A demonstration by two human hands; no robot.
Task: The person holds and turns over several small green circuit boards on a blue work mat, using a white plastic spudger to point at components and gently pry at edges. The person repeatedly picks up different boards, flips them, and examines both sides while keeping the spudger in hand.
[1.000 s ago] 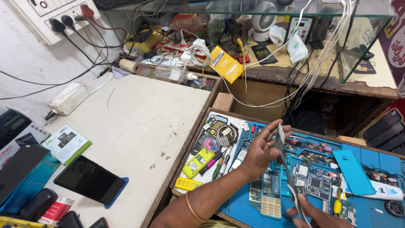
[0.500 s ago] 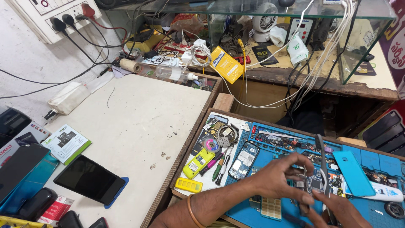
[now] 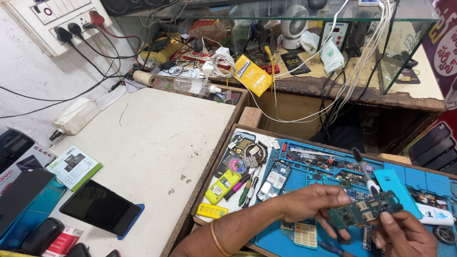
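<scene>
White benchtop (image 3: 157, 138): bare and speckled, left of the blue repair mat (image 3: 404, 178); a dark phone (image 3: 101, 207) lies at its near edge.
Shelf: a glass case (image 3: 295, 14) behind the mat, crowded with cables.
Left hand (image 3: 316, 203): above the mat, fingers pinching the left end of a green circuit board (image 3: 365, 209).
Right hand (image 3: 404, 234): fingertips closed on the board's right end, a screwdriver (image 3: 364, 170) rising just above the board.

Left hand (image 3: 316, 204) raised, fingers curled in pinch, right hand (image 3: 404, 235) opposite, fingers gripping
</scene>
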